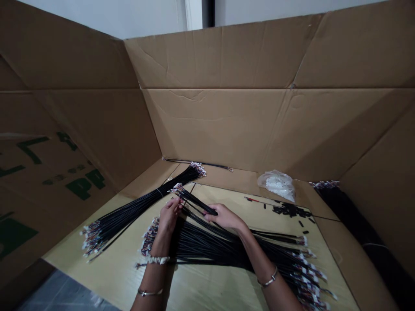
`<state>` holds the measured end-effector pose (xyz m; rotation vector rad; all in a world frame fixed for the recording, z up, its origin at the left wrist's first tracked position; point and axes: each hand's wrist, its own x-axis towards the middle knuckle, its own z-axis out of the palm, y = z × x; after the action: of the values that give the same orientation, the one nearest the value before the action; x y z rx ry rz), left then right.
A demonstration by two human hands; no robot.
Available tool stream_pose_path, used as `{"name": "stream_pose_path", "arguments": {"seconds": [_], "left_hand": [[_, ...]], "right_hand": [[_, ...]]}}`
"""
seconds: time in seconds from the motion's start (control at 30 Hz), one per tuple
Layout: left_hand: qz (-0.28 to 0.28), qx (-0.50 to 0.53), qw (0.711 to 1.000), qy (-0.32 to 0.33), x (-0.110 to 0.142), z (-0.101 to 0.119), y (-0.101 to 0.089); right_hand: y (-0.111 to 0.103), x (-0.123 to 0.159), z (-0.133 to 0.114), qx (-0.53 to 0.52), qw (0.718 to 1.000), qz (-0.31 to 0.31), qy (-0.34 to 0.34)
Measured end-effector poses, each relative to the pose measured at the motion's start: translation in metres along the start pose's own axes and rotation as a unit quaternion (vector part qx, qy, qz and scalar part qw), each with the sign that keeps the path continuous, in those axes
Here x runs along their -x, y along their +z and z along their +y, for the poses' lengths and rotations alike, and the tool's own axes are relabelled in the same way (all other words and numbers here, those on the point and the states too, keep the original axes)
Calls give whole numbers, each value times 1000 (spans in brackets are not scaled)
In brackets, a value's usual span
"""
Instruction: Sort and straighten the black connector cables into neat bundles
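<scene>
My right hand (223, 217) is closed around a small bunch of black cables (197, 201), whose white connectors and coloured wires point to the upper left. With its fingertips pinched together, my left hand (170, 214) is at a cable end just below those connectors. Under both forearms lies a large loose pile of black cables (210, 242), with connectors at both of its ends. A tied bundle of black cables (145, 198) rests diagonally on the left, close to my left hand.
Tall cardboard walls (214, 125) enclose the table (106, 268) at the back and sides. Toward the back right are a clear bag of white pieces (278, 185) and scattered short black pieces (292, 210). Another tied cable bundle (359, 233) lies along the right wall.
</scene>
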<state>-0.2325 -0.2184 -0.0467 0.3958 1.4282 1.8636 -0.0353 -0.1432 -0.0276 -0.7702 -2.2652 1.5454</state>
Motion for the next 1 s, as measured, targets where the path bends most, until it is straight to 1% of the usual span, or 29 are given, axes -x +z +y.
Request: {"name": "stream_pose_path", "arguments": {"seconds": [0.13,0.27,0.33,0.4,0.47,0.57,0.67,0.87,1.0], "left_hand": [[-44,32,998,-36,2,1,3],[-52,24,997,-58,4,3,4],[-56,16,997,-54,4,3,3],[-68,13,997,-33,4,3,3],[-80,7,997,-17,6,3,6],[-94,-13,995,-19,12,3,12],[-102,-24,994,-8,16,3,17],[-137,-54,989,4,23,2,22],[-175,-65,982,-5,27,-1,28]], "right_hand": [[-1,-1,0,26,1000,13,-5],[-2,-1,0,37,999,3,-9],[-1,-1,0,35,999,-3,-13],[0,0,0,29,999,-2,-16],[0,0,-1,25,999,16,-14],[1,-1,-2,25,998,50,-6],[5,-2,-4,27,997,66,-7],[16,-10,-2,55,990,120,-46],[18,-13,2,46,989,127,-60]]}}
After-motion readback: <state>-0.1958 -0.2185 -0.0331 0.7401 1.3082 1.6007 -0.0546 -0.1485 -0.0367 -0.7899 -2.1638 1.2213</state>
